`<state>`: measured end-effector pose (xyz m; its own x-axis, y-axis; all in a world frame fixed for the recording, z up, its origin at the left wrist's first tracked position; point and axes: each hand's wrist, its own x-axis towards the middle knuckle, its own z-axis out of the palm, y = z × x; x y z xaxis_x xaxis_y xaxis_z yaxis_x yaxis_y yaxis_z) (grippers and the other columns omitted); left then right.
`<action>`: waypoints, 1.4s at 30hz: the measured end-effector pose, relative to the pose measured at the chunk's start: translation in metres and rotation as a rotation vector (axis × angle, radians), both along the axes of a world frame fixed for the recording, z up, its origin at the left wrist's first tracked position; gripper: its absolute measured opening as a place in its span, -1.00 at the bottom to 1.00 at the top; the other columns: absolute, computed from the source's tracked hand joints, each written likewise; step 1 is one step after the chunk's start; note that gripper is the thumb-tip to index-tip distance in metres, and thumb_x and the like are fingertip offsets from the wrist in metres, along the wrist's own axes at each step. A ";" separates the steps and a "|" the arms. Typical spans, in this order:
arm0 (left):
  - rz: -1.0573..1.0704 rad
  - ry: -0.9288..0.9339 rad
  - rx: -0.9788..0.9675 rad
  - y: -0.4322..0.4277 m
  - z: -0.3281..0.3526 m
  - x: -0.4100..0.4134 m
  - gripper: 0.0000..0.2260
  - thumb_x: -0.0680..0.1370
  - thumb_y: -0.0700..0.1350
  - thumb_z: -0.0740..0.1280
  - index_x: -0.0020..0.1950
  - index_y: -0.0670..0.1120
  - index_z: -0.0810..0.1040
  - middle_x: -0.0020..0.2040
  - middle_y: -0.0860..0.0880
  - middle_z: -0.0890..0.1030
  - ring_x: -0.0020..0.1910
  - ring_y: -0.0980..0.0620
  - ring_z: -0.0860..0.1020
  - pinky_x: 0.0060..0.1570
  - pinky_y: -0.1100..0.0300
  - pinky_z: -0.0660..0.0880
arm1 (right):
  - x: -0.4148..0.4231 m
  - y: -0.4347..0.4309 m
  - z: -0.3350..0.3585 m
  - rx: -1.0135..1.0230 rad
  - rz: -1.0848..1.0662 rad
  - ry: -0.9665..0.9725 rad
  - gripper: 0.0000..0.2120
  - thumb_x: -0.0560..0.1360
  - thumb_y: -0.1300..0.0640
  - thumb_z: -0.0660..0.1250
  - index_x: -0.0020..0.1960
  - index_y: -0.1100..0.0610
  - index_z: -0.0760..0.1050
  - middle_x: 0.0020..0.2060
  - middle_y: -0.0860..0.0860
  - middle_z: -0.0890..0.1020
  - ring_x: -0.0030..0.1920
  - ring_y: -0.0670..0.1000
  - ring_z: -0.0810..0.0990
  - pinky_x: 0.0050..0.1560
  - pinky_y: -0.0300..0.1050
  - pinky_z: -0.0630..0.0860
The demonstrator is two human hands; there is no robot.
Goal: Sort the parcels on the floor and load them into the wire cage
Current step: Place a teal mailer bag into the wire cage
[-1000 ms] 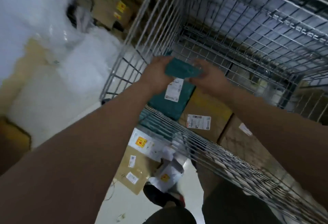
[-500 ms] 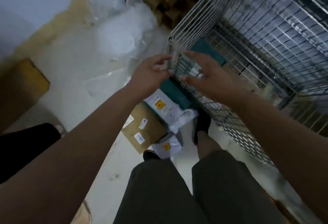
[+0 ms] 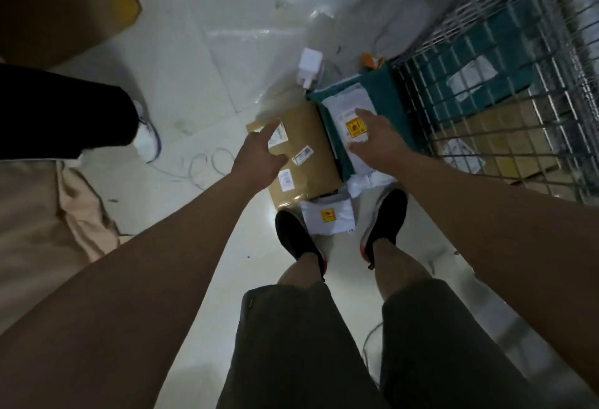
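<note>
Several parcels lie on the floor by my feet. A brown cardboard parcel [image 3: 308, 152] with white labels lies flat; my left hand [image 3: 259, 155] reaches over its left part with spread fingers and holds nothing. A white poly bag [image 3: 350, 113] with a yellow sticker rests on a teal parcel [image 3: 385, 97]; my right hand [image 3: 379, 139] hovers over the bag, fingers relaxed. A small white bag [image 3: 327, 217] lies between my shoes. The wire cage [image 3: 518, 19] at the right contains a teal parcel [image 3: 476, 78] and brown boxes [image 3: 505, 136].
Another person's dark leg and white shoe [image 3: 146, 136] stand at the left. A large brown box [image 3: 64, 3] sits at the top left, beige cloth [image 3: 48, 220] at the left edge. A small white box [image 3: 309, 65], clear plastic film and loose cable lie on the white floor.
Both hands let go of the teal parcel inside the cage, drew back over the cage edge and dropped toward the parcels on the floor. My view tilted from the cage down to my feet.
</note>
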<state>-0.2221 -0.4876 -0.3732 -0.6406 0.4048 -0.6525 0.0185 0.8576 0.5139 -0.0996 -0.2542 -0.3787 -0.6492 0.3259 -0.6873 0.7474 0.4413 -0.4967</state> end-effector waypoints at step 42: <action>0.297 0.037 0.048 0.031 -0.307 0.049 -0.18 0.55 -0.16 0.46 0.70 -0.01 0.07 0.47 -0.25 0.38 0.42 -0.17 0.45 0.40 0.01 0.43 | -0.030 -0.070 -0.298 -0.584 -0.321 0.078 -0.34 0.69 -0.01 0.25 0.67 0.08 0.02 0.53 0.02 0.34 0.54 0.03 0.31 0.36 -0.23 0.27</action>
<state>-0.1731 -0.4568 -0.6807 -0.7584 0.2255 -0.6116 -0.2107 0.8031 0.5573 -0.1301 -0.3247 -0.6764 -0.6370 0.1001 -0.7643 0.7488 -0.1551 -0.6444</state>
